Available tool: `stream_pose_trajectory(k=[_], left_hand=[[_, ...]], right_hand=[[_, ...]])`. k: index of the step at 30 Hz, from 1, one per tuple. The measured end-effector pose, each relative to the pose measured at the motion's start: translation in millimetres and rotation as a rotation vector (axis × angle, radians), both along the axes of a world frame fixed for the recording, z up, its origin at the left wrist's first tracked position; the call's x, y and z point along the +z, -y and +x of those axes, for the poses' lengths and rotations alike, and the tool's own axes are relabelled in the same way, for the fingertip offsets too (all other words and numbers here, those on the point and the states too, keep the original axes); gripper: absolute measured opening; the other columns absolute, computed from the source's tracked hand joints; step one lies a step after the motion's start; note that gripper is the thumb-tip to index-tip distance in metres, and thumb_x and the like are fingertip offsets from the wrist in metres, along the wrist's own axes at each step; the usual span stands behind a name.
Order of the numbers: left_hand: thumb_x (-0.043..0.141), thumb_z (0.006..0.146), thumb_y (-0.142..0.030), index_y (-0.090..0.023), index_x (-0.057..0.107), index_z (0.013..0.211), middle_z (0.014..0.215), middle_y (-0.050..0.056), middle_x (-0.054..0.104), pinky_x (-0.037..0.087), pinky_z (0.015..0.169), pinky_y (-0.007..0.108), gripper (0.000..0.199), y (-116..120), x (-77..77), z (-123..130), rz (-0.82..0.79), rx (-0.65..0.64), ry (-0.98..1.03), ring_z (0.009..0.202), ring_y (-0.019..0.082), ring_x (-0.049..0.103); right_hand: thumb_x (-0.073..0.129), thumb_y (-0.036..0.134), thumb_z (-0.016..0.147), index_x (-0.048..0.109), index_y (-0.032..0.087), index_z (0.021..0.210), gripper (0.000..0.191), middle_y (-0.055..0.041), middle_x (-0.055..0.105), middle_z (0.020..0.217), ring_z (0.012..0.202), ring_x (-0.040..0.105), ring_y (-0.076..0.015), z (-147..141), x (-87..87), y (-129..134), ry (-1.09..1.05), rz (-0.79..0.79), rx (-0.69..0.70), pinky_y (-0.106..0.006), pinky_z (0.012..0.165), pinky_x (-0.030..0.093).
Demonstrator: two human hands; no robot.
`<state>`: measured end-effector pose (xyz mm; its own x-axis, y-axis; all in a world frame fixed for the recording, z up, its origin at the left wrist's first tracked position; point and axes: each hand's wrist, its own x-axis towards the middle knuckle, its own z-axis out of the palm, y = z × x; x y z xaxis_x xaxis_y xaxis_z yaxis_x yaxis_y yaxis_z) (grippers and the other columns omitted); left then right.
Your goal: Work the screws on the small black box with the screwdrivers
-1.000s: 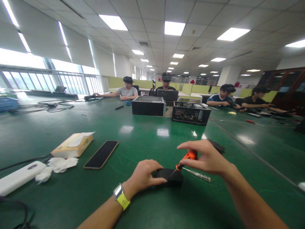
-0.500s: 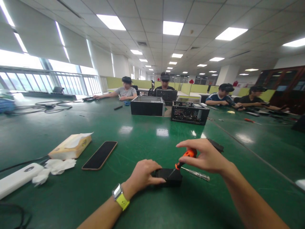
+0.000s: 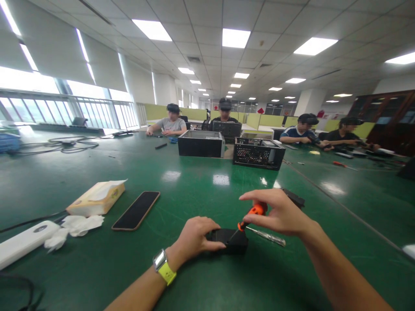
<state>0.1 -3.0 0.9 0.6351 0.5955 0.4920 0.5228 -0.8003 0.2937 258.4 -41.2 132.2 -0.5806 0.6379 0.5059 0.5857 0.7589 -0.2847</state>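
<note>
A small black box-like part (image 3: pixel 238 242) lies on the green table (image 3: pixel 181 185). My left hand (image 3: pixel 199 235), below a yellow-strapped watch (image 3: pixel 164 267), grips the left end of this part between thumb and fingers. My right hand (image 3: pixel 279 211) holds the orange and black handle of a screwdriver (image 3: pixel 256 211), with some fingers hidden behind it. The screwdriver is tilted, and its tip meets the top of the black part near my left thumb. Just right of the part lies a clear-handled screwdriver (image 3: pixel 270 237). Another black piece (image 3: pixel 293 198) sits behind my right hand.
To the left are a phone (image 3: pixel 136 211), a tissue pack (image 3: pixel 97 199), crumpled tissues (image 3: pixel 81 225) and a white device (image 3: pixel 29 244). Two metal cases (image 3: pixel 201 146) (image 3: pixel 257 154) stand further back. Several people sit around the table's far side; cables (image 3: pixel 68 144) lie at the far left.
My hands and the screwdriver have barely moved. At the far left side, a seated person's outstretched arm has drawn back towards the body.
</note>
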Motion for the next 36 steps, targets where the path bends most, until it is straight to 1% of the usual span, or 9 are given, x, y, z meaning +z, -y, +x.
stream_pose_trajectory(k=[2,6,12,18,22,24,29,32,36], left_hand=[[0.064,0.080,-0.066,-0.018,0.072,0.093,0.082,0.006,0.075,0.048,0.066,0.027,0.051,0,0.5,0,-0.003,0.005,-0.003,0.073,0.021,0.069],[0.065,0.079,-0.066,-0.018,0.072,0.092,0.080,0.006,0.074,0.048,0.066,0.027,0.050,0,0.5,0,-0.006,0.013,-0.016,0.072,0.022,0.069],[0.065,0.079,-0.067,-0.018,0.072,0.092,0.080,0.006,0.074,0.048,0.065,0.027,0.051,-1,-1.1,0,-0.001,0.012,-0.004,0.072,0.021,0.069],[0.067,0.079,-0.065,-0.018,0.072,0.091,0.080,0.005,0.074,0.048,0.065,0.027,0.049,0,-0.2,0,-0.007,0.009,-0.005,0.072,0.021,0.069],[0.068,0.078,-0.064,-0.018,0.072,0.091,0.080,0.005,0.074,0.048,0.064,0.026,0.049,0,0.0,0,-0.002,0.022,-0.011,0.071,0.021,0.069],[0.069,0.077,-0.063,-0.018,0.072,0.091,0.082,0.005,0.075,0.048,0.064,0.026,0.047,0,-0.1,0,-0.003,0.027,-0.012,0.072,0.020,0.069],[0.076,0.074,-0.057,-0.018,0.072,0.091,0.084,0.005,0.075,0.049,0.067,0.028,0.043,0,0.3,0,-0.016,0.034,-0.018,0.074,0.021,0.070],[0.077,0.073,-0.056,-0.018,0.072,0.092,0.084,0.005,0.075,0.049,0.067,0.028,0.042,0,1.1,0,-0.021,0.034,-0.026,0.074,0.022,0.070],[0.077,0.073,-0.055,-0.017,0.072,0.091,0.083,0.005,0.075,0.049,0.067,0.028,0.042,1,2.2,1,-0.031,0.030,-0.025,0.074,0.022,0.070]], right_hand=[[0.071,0.041,0.083,0.070,0.018,0.102,0.030,0.0004,0.068,0.071,0.060,0.058,-0.0116,0,0.2,0,0.012,0.014,-0.020,-0.024,0.061,0.042],[0.067,0.033,0.086,0.068,0.018,0.107,0.026,-0.0047,0.071,0.090,0.074,0.063,-0.0146,1,2.1,0,-0.012,-0.025,0.055,-0.026,0.068,0.046],[0.070,0.039,0.084,0.072,0.017,0.089,0.022,-0.0008,0.069,0.071,0.060,0.059,-0.0116,-1,-0.7,-1,0.009,0.003,0.007,-0.024,0.060,0.042],[0.071,0.037,0.084,0.071,0.017,0.092,0.021,-0.0024,0.070,0.079,0.070,0.060,-0.0128,0,1.7,-3,-0.035,-0.022,0.050,-0.024,0.065,0.044],[0.071,0.043,0.082,0.068,0.016,0.070,0.030,0.0006,0.063,0.061,0.054,0.051,-0.0103,9,-1.7,-14,-0.036,-0.045,-0.055,-0.023,0.053,0.037],[0.068,0.044,0.083,0.068,0.016,0.068,0.032,0.0005,0.062,0.058,0.053,0.050,-0.0105,18,-6.5,-25,-0.083,-0.067,-0.105,-0.023,0.052,0.037],[0.062,0.050,0.085,0.071,0.014,0.088,0.037,-0.0039,0.069,0.072,0.061,0.059,-0.0152,46,-36.3,-66,-0.322,-0.201,-0.282,-0.027,0.058,0.046],[0.063,0.048,0.083,0.071,0.013,0.090,0.037,-0.0057,0.071,0.077,0.065,0.062,-0.0170,60,-69.2,-83,-0.301,-0.240,-0.324,-0.029,0.061,0.049],[0.062,0.044,0.083,0.071,0.013,0.088,0.032,-0.0073,0.073,0.082,0.071,0.065,-0.0192,71,-116.1,-82,-0.249,-0.283,-0.369,-0.031,0.067,0.052]])
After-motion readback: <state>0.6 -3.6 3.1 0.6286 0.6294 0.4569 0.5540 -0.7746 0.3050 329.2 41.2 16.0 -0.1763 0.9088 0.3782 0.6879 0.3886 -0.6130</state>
